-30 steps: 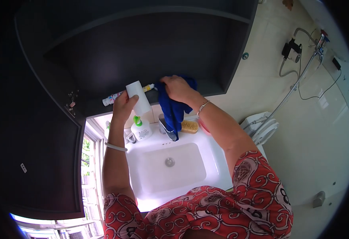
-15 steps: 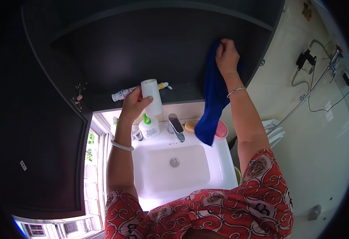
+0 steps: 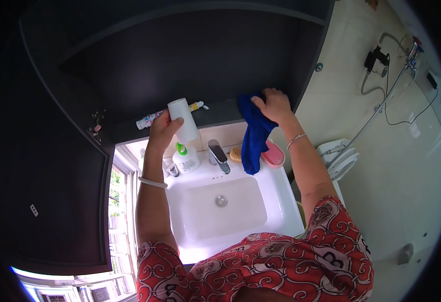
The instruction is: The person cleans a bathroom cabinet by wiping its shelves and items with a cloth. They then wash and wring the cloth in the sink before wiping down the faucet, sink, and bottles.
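My left hand is closed around a white cylinder, which looks like a cup or a small roll, held tilted in front of the cabinet shelf. My right hand is on a dark blue cloth, at the right end of the shelf. Part of the cloth lies bunched under the palm and the rest hangs over the shelf's front edge toward the sink. Behind my left hand lie a patterned tube and a yellow-and-white tube on the shelf.
Below is a white sink with a faucet. Along its back stand a white pump bottle, a wooden brush and a pink soap dish. The dark cabinet door stands open at left. A shower hose hangs at right.
My right hand has come down from higher in the cabinet to shelf level, bunching the blue cloth there. My left hand still holds the white cylinder. The view has shifted slightly.
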Demonstrator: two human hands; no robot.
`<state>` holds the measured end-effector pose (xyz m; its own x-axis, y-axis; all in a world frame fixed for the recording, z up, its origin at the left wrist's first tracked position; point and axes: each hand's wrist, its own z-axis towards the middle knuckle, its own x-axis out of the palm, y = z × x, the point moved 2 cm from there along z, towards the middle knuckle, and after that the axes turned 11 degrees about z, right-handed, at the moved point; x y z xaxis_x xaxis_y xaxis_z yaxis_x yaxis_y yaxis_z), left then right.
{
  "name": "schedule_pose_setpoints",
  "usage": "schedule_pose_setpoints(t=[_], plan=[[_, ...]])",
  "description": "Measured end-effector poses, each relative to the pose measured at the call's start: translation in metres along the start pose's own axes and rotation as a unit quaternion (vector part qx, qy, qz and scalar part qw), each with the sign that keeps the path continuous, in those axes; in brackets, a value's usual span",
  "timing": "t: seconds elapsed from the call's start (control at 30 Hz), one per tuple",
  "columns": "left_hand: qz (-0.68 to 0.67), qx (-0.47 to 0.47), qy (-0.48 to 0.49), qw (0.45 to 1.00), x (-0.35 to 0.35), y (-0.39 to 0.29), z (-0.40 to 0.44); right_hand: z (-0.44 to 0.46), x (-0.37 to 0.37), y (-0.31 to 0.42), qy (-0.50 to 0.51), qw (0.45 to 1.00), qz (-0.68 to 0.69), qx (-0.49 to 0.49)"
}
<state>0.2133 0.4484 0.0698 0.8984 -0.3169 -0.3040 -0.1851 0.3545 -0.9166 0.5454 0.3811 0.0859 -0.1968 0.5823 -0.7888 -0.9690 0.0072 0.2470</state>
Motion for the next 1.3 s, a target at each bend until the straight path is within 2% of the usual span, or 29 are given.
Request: schedule_pose_setpoints(t=[0.07,0.13,0.23,0.3,0.4,0.47,0.53,0.63,0.77,0.93,1.03,1.1,1.13,1.17,1.27,1.3], plan=[[0.010,0.001,0.000,1.000,0.001,0.000,-0.001,-0.005,-0.003,0.028,0.052,0.998,-0.030,0.006],[-0.002,0.010,-0.002,1.000,0.003,0.005,0.002,-0.005,0.009,0.054,0.070,0.994,0.032,-0.084],[-0.008,0.005,0.001,1.000,0.002,0.012,0.007,-0.003,0.022,0.092,0.099,0.983,0.075,-0.132],[-0.017,0.006,0.003,1.000,0.002,0.011,0.007,0.001,0.026,0.092,0.112,0.978,0.085,-0.151],[-0.019,-0.002,0.005,1.000,0.001,0.011,0.006,0.009,0.017,0.054,0.136,0.980,0.091,-0.113],[-0.033,-0.009,0.004,0.999,0.001,0.010,0.004,0.012,0.018,0.011,0.118,0.986,0.071,-0.089],[0.013,-0.014,-0.009,1.000,-0.002,0.017,0.007,0.005,-0.007,-0.004,0.107,0.993,0.026,-0.046],[-0.065,-0.017,-0.027,0.997,0.000,0.000,-0.006,0.002,0.004,-0.021,0.014,0.999,-0.009,-0.046],[-0.270,0.016,-0.063,0.961,0.000,-0.002,-0.038,-0.005,0.007,-0.005,-0.087,0.994,-0.034,-0.063],[-0.390,-0.010,-0.045,0.919,0.006,0.018,-0.085,-0.029,0.003,0.011,-0.098,0.987,-0.006,-0.126],[-0.396,-0.035,-0.033,0.917,0.015,0.023,-0.114,-0.041,-0.002,0.013,-0.082,0.986,0.062,-0.133],[-0.375,-0.063,-0.059,0.923,0.019,0.030,-0.133,-0.053,-0.011,0.012,0.053,0.975,0.217,0.005],[-0.359,-0.068,-0.049,0.930,0.021,0.033,-0.140,-0.063,-0.014,0.010,0.120,0.947,0.290,0.073],[-0.343,-0.074,-0.040,0.936,0.023,0.035,-0.147,-0.076,-0.005,0.000,0.133,0.918,0.368,0.066],[-0.302,-0.094,-0.039,0.948,0.035,0.037,-0.165,-0.126,0.014,0.002,0.186,0.767,0.593,0.157],[-0.285,-0.099,-0.048,0.952,0.040,0.034,-0.169,-0.145,0.033,-0.004,0.192,0.793,0.558,0.151]])
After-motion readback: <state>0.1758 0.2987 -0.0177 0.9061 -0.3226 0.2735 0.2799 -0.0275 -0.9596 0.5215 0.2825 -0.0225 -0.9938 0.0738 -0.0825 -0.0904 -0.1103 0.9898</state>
